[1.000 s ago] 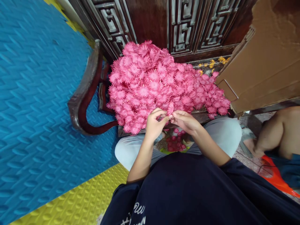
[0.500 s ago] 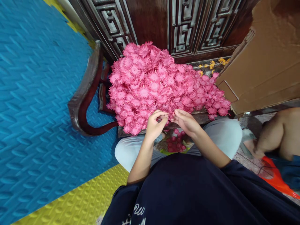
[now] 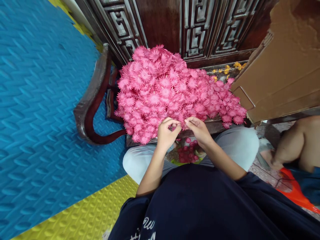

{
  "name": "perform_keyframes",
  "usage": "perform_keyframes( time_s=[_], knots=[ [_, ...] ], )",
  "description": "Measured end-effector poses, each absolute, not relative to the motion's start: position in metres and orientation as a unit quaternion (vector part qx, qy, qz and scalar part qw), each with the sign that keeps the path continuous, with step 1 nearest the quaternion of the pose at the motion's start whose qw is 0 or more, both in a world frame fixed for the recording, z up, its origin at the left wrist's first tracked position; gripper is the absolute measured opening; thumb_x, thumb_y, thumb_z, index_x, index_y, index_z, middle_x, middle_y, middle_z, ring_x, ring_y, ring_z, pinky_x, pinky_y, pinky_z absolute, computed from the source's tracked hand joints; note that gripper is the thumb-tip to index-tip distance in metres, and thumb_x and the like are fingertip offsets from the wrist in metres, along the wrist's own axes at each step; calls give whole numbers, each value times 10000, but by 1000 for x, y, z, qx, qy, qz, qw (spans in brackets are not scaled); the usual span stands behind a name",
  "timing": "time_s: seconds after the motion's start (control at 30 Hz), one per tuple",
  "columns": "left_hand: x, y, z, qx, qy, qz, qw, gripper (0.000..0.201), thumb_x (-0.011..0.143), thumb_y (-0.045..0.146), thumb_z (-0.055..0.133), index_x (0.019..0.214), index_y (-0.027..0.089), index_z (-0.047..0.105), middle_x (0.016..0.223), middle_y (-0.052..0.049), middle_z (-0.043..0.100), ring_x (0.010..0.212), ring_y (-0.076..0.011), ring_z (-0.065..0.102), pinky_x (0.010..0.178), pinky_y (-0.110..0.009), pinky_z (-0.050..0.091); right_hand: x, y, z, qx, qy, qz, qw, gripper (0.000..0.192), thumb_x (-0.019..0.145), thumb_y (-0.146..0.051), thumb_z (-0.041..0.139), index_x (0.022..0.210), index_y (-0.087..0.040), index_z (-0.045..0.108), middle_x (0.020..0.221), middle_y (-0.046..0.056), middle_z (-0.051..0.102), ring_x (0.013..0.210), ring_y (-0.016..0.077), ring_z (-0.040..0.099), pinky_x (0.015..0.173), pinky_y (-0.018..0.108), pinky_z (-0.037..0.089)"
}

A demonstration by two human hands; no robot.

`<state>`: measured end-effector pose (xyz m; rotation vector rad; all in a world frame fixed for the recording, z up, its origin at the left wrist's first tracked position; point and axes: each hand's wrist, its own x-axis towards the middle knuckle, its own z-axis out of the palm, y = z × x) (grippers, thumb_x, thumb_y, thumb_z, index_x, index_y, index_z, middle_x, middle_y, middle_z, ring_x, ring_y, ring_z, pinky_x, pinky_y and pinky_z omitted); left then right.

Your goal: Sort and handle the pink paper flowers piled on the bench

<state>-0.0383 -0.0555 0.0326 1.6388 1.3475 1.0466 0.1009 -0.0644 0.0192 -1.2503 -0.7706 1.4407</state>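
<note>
A large heap of pink flowers (image 3: 165,90), spiky-petalled and artificial-looking, covers the seat of a dark wooden bench (image 3: 212,126). At the heap's front edge my left hand (image 3: 168,133) is closed in a pinch, thumb against forefinger. What it grips is too small or hidden to make out. Just to its right, my right hand (image 3: 198,130) is also pinched, its fingertips close to the left ones. Pink petals of a single flower (image 3: 183,126) show at the right fingertips, between the two hands.
The bench's curved armrest (image 3: 87,110) stands at left, above blue matting (image 3: 45,116). A cardboard box (image 3: 280,66) leans at right, near small yellow flowers (image 3: 227,69). More pink flowers (image 3: 187,153) lie below, between my knees. Another person's leg (image 3: 297,143) is at far right.
My fingertips have shifted slightly, and the right fingers have drawn into a tighter pinch. The left hand has moved a little to the right. The flower heap looks the same.
</note>
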Motion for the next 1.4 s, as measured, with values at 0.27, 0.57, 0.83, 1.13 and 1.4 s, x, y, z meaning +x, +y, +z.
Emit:
perform_keyframes(
  time_s=[0.27, 0.57, 0.83, 1.13, 1.4],
  knots=[
    [-37, -54, 32, 616, 512, 432, 414, 142, 730, 247, 668, 614, 179, 624, 618, 29, 522, 609, -100, 500, 630, -246, 407, 103, -62, 19, -523, -342, 576, 527, 241, 617, -419, 730, 676, -214, 618, 731, -10, 607, 765, 135, 537, 808, 294, 407],
    [-43, -53, 36, 598, 499, 427, 459, 200, 710, 328, 696, 601, 181, 617, 619, 20, 521, 627, -110, 489, 637, -252, 400, 101, -60, 18, -510, -273, 600, 552, 305, 571, -447, 759, 666, -207, 597, 654, -37, 549, 639, 93, 478, 682, 252, 403],
    [-82, -28, 36, 496, 618, 564, 232, 262, 809, 374, 589, 661, 189, 478, 645, 30, 439, 628, -105, 432, 649, -251, 364, 135, -48, 12, -530, -184, 523, 642, 340, 571, -435, 769, 700, -219, 540, 655, -51, 543, 614, 95, 515, 633, 253, 403],
    [-86, 32, 50, 577, 660, 471, 100, 443, 682, 215, 730, 1100, 163, 592, 996, -82, 578, 939, -210, 501, 928, -402, 351, 128, -49, 27, -527, -236, 540, 613, 305, 547, -434, 789, 686, -217, 627, 651, -38, 573, 641, 100, 527, 696, 264, 417],
    [-23, -33, 59, 698, 466, 427, 337, 134, 705, 301, 733, 762, 192, 679, 792, -9, 639, 763, -135, 583, 745, -270, 458, 115, -44, 40, -494, -350, 552, 574, 247, 578, -422, 766, 650, -217, 650, 715, -16, 621, 738, 123, 552, 785, 287, 436]
  ],
)
